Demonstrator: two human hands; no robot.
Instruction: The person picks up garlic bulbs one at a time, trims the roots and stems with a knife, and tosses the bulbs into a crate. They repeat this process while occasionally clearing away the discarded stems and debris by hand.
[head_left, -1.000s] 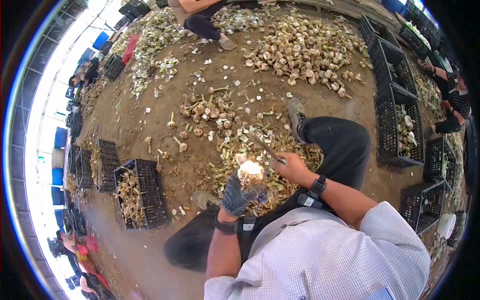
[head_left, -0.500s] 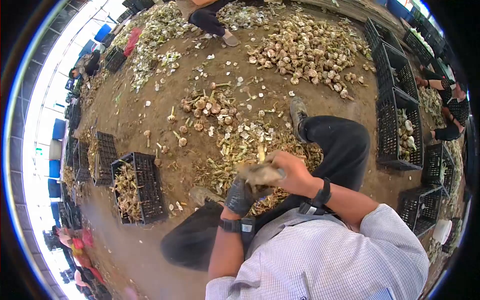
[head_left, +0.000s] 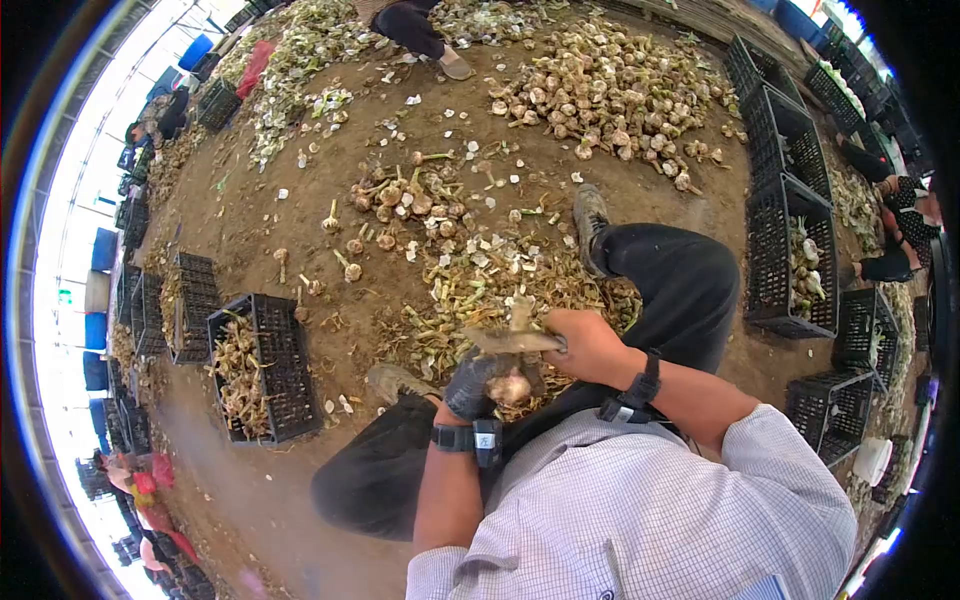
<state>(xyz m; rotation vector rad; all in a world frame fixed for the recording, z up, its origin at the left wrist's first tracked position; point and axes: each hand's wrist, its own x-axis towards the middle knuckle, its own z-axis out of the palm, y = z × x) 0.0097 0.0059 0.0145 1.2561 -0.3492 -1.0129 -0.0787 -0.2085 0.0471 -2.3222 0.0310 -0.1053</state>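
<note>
My left hand (head_left: 468, 386), in a dark glove, is closed round a garlic bulb (head_left: 510, 389) between my knees. My bare right hand (head_left: 588, 346) grips a flat blade-like tool (head_left: 512, 342), which lies across the bulb's stalk just above the glove. Beyond my hands, cut stalks and peelings (head_left: 480, 290) cover the ground between my shoes. A small heap of garlic bulbs (head_left: 412, 195) with stalks lies farther forward, with a few loose bulbs to its left.
A large garlic heap (head_left: 610, 90) is at the upper right. Black crates stand along the right, one holding garlic (head_left: 806, 270). At the left, a black crate (head_left: 290, 370) holds trimmed stalks. Another person's leg (head_left: 415, 30) shows at the top, and another person sits at the far right.
The tool has turned to lie nearly level and shows more sharply, and the bulb now shows below it. The surroundings have shifted slightly left with the camera.
</note>
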